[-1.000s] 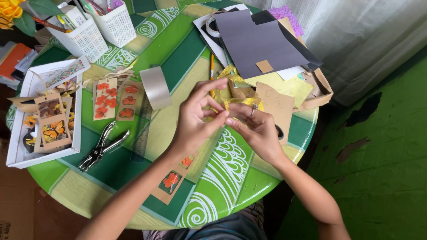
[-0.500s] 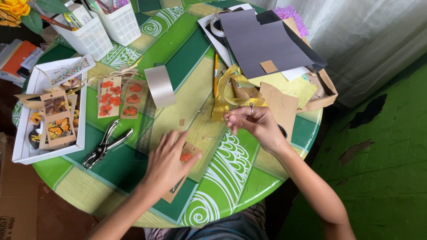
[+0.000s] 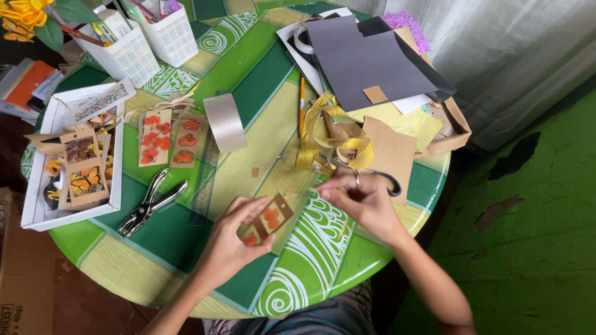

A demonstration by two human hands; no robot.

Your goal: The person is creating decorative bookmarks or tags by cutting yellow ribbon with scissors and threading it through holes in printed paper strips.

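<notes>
Lying at the far left, a shallow white rectangular tray [image 3: 38, 162] is holding brown card tags decorated with butterflies and pressed flowers. Behind it, two white perforated plastic baskets [image 3: 133, 53] are standing full of pens and craft bits. Just beside the tray, a silver metal hole punch [image 3: 149, 203] is resting on the round green-and-yellow patterned surface [image 3: 248, 74], with three brown card tags bearing red pressed flowers [image 3: 167, 138] lying above it and a strip of grey-white ribbon [image 3: 225, 122] curling next to them.

Near the front edge, the left hand [image 3: 228, 247] is gripping a small brown card tag with orange pressed flowers [image 3: 266, 221], thumb on the near end and fingers curled underneath, lifting it slightly tilted off the surface. The tag is looking light and fairly stiff, but the pressed petals are probably fragile, so pinching the bare card edges is seeming the safer hold.

To its right, the right hand [image 3: 363, 201] is hovering close, fingers drawn together as if pinching something thin; what it is holding, I cannot tell. Behind it, shiny gold ribbon [image 3: 329, 133] is looping over brown paper, with an orange pencil [image 3: 302, 102] and dark grey paper sheets [image 3: 366, 59] lying further back.
</notes>
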